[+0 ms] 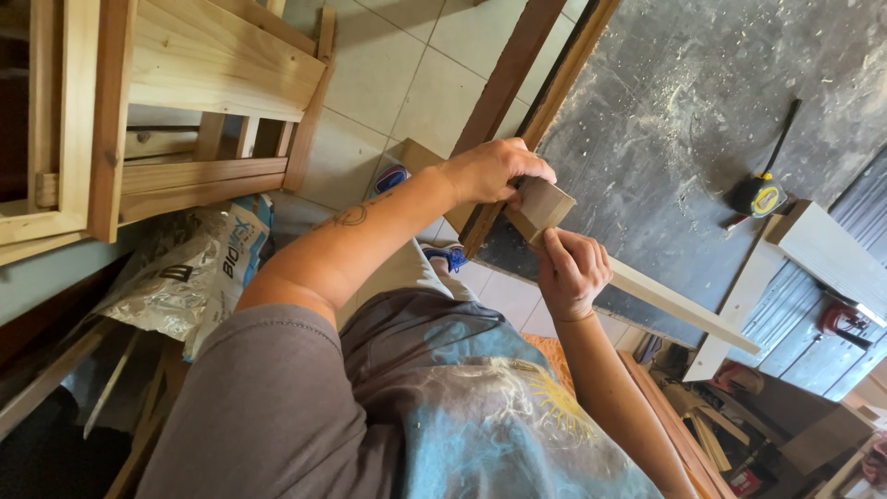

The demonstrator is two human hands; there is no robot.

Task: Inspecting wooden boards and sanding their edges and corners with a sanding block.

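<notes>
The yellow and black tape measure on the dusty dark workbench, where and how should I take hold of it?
Grip the yellow and black tape measure across its two flat faces, coming from above. It lies apart from both hands on the dusty dark workbench, with open surface around it; the thin black strap trailing away is too slack to lift by.

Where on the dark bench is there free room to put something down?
The dusty bench is bare between the hands and the tape measure. It is crowded past the tape, by the white board, and where the strip lies.

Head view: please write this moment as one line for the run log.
left hand: holds brown sanding block | right hand: grips pale wood strip | block: on strip end | nearby: tape measure on dusty workbench
</notes>
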